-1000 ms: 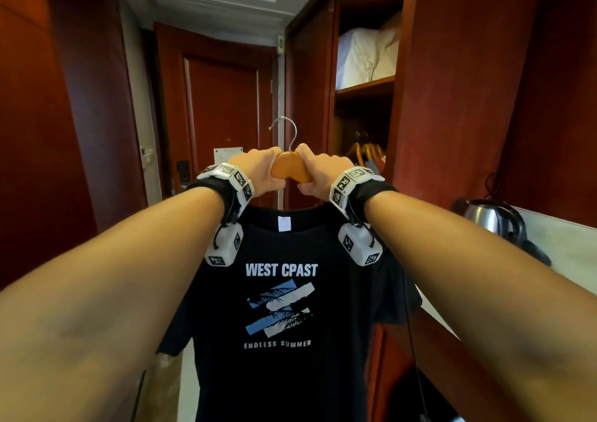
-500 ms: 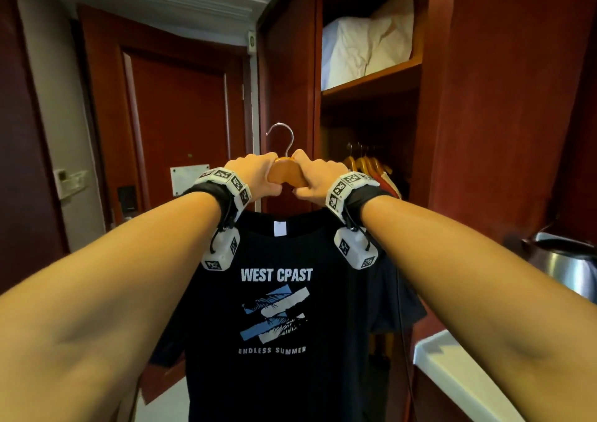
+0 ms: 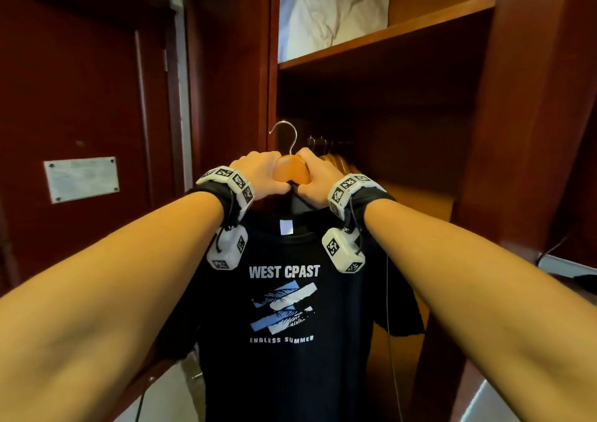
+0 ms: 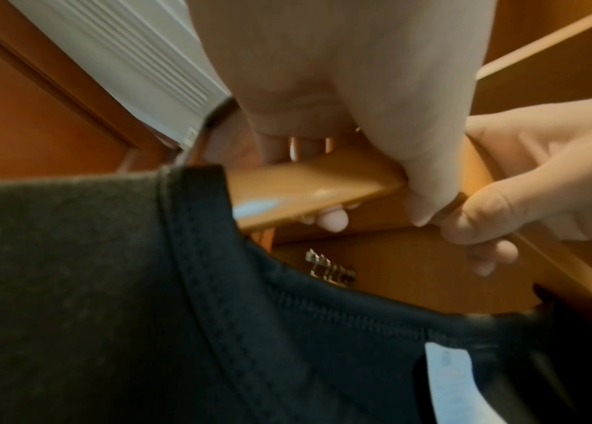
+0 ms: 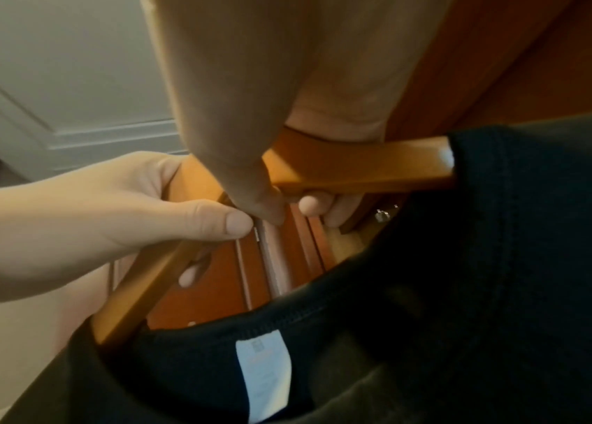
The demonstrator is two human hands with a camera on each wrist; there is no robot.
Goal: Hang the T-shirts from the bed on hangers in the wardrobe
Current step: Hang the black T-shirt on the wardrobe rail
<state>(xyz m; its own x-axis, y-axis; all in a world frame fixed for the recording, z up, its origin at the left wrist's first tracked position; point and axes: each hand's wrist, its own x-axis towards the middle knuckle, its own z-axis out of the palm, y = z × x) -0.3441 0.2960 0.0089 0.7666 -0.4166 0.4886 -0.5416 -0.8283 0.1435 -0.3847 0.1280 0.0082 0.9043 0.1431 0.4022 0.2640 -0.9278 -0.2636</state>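
wardrobe now fills most of your head view; a second ago it stood off to the right with the door and a kettle in sight, kettle now gone from view. reading: you have stepped in and turned to face the open hanging bay.

upper shelf with white bedding sits above; the dark bay under it holds a row of other hangers, just right of and behind your hands. the rail itself is too dark to make out.

t-shirt, black, "west cpast" print, hangs fully on the wooden hanger, collar seated over both arms of it, hem out of frame. it is in the air in front of the bay, not yet on the rail.

your left hand has its grip curled round the hanger's left shoulder, thumb in front, fingers behind; your right hand pinches the right shoulder the same way, thumbs nearly meeting at the neck. same hold as a second ago.

metal hook stands upright and free, opening to the left.

judgement: dressing step done for this shirt; what is left is to lift the hook over the rail beside the other hangers, then let go.
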